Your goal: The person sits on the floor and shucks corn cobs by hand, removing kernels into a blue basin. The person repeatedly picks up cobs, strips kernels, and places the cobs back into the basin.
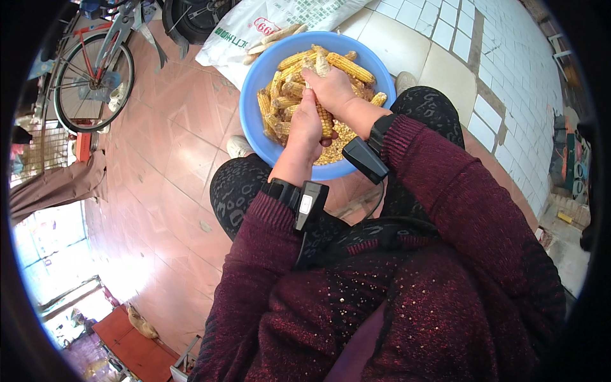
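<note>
Over a blue plastic basin (367, 48) between my knees, my left hand (308, 124) is closed on a yellow corn cob (326, 123). My right hand (334, 90) touches it from above and grips a pale, mostly bare corncob (321, 65). Both thumbs meet near the upper end of the yellow cob; my fingers hide part of both cobs. Many dried ears of corn (351, 67) fill the far and left parts of the basin. Loose corn kernels (334, 152) lie at its near side.
A white woven sack (224, 40) bearing print lies beyond the basin, with stripped cobs (281, 36) on it. A bicycle (93, 71) and a black wheel (195, 16) stand at the upper left. White tiles (506, 95) cover the right side. My shoes flank the basin.
</note>
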`<act>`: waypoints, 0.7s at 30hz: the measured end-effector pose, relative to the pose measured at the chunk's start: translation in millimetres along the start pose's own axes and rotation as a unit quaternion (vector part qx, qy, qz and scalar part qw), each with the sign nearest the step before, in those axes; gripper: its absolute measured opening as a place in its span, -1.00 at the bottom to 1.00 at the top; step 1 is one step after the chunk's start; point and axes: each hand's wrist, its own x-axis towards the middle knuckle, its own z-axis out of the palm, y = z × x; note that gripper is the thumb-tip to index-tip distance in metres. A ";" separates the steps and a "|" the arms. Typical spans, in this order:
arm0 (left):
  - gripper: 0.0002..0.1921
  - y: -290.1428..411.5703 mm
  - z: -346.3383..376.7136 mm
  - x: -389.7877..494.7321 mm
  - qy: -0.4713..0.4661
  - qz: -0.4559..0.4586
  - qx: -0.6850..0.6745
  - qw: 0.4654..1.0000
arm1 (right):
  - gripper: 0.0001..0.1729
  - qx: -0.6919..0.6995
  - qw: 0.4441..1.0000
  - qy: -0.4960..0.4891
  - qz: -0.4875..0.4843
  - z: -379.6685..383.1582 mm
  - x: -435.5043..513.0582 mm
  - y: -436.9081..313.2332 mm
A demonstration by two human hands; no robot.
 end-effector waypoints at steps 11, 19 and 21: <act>-0.62 3.4 -12.0 -4.6 -0.007 0.020 -0.123 0.992 | -0.44 0.248 0.941 -0.190 0.125 -15.2 3.1 -21.4; -0.53 7.1 -11.2 -3.2 -0.040 -0.008 -0.081 0.996 | -0.51 0.233 0.947 -0.184 0.122 -9.6 -8.1 -31.7; -0.49 4.6 -6.9 -3.8 -0.020 -0.005 -0.046 0.999 | -0.50 0.128 0.983 -0.112 0.073 -4.8 -10.0 -28.3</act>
